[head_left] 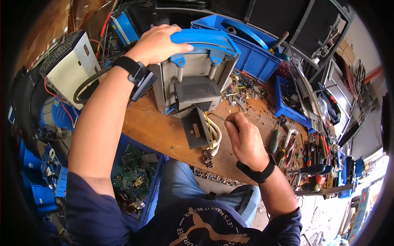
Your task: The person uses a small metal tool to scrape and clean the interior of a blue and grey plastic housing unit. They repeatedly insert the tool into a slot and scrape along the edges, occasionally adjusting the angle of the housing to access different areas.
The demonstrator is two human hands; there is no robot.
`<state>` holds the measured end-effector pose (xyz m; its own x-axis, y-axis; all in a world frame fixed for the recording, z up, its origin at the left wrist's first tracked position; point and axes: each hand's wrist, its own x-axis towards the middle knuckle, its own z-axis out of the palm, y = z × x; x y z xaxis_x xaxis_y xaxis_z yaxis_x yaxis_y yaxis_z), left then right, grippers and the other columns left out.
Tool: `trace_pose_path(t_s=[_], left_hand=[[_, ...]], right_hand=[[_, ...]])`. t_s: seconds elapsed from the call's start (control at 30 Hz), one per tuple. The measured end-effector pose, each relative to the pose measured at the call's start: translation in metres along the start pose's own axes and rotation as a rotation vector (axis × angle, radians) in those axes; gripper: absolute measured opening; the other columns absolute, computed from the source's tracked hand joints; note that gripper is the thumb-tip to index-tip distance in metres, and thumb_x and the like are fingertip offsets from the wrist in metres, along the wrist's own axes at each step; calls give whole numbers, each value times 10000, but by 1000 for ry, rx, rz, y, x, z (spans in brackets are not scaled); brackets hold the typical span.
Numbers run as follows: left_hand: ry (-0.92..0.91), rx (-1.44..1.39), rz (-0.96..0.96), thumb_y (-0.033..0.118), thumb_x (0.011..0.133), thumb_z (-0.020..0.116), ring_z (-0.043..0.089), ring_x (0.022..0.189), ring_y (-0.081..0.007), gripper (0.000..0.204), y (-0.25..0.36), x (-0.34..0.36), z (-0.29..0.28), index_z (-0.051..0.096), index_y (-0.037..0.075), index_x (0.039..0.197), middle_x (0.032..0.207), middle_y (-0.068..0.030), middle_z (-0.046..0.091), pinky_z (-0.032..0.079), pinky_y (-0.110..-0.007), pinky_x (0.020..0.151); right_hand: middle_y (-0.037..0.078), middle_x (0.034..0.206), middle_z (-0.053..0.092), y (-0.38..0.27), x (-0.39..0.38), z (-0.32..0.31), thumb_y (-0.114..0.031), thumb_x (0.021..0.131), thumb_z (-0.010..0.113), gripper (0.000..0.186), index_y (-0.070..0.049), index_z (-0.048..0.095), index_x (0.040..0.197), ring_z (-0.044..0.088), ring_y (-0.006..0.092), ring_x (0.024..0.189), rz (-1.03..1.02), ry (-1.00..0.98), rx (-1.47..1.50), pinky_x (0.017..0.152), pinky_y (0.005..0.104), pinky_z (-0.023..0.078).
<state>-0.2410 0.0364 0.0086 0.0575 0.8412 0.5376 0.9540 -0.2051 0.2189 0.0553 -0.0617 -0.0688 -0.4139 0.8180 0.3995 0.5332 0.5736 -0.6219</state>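
A grey metal housing [160,88] with a curved blue top [205,37] stands upright on the bench. My left hand [159,43] rests over its upper left corner, thumb on the front edge and fingers behind. Inside sit two metal posts under blue brackets and a dark grey box [198,91]. From its base a small dark cover plate [193,129] hangs tilted, beside a looped white cable [218,133] and a yellow-green wire. My right hand [247,139] pinches a thin metal rod tool [217,117], its tip pointing at the cable's entry. The tool's exact kind is hidden by my fingers.
Behind the housing stands a blue crate [256,57]; a smaller blue bin [283,98] is to its right. Loose screws and scraps litter the wooden bench [150,131]. A green-handled screwdriver [274,139] and pliers lie right. A blue bin of circuit boards [133,172] sits below left.
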Motion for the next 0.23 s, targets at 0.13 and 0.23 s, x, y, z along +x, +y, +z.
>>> trace_pose_path(t_s=[0.13,0.23], left_hand=[[-6,9,-12,609,760,657,534,1192,-315,757,3,0,-1,578,68,1282,1252,-149,587,413,-405,1005],[-24,4,-24,614,758,659,531,1200,-315,760,0,1,-1,579,71,1283,1259,-149,585,415,-405,1003]], right_hand=[[191,694,646,-9,2,12,-372,815,699,375,-3,633,844,648,370,675,42,-158,-191,641,423,515],[198,696,651,-10,6,19,-449,777,720,453,-5,651,834,656,371,666,50,-195,-209,642,434,521]])
